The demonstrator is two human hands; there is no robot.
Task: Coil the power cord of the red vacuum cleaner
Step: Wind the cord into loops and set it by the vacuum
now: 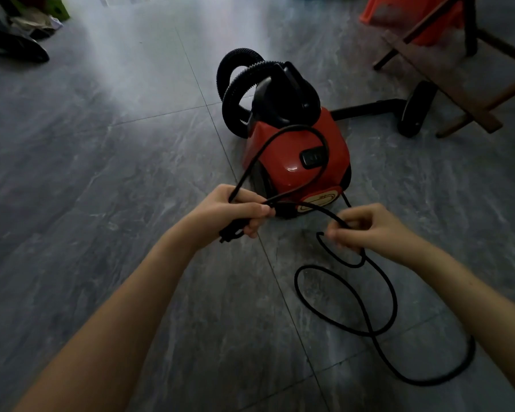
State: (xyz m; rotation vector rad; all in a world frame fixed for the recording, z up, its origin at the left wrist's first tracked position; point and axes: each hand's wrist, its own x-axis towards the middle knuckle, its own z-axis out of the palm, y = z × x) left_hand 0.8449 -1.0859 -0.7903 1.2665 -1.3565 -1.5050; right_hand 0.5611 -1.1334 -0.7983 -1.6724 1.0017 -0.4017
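Right grip (pixel 375 230): pinches limp power cord (pixel 296 282).
Left grip (pixel 229 209): clenched round first loop.
Handling: light, floppy; take the slack close by.

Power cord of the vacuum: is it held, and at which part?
The left hand grips the power cord near its plug end, with one loop; the right hand pinches a stretch farther along.

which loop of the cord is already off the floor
The loop gripped in the left hand, arching up across the red vacuum cleaner; the others lie slack on the floor under the right hand.
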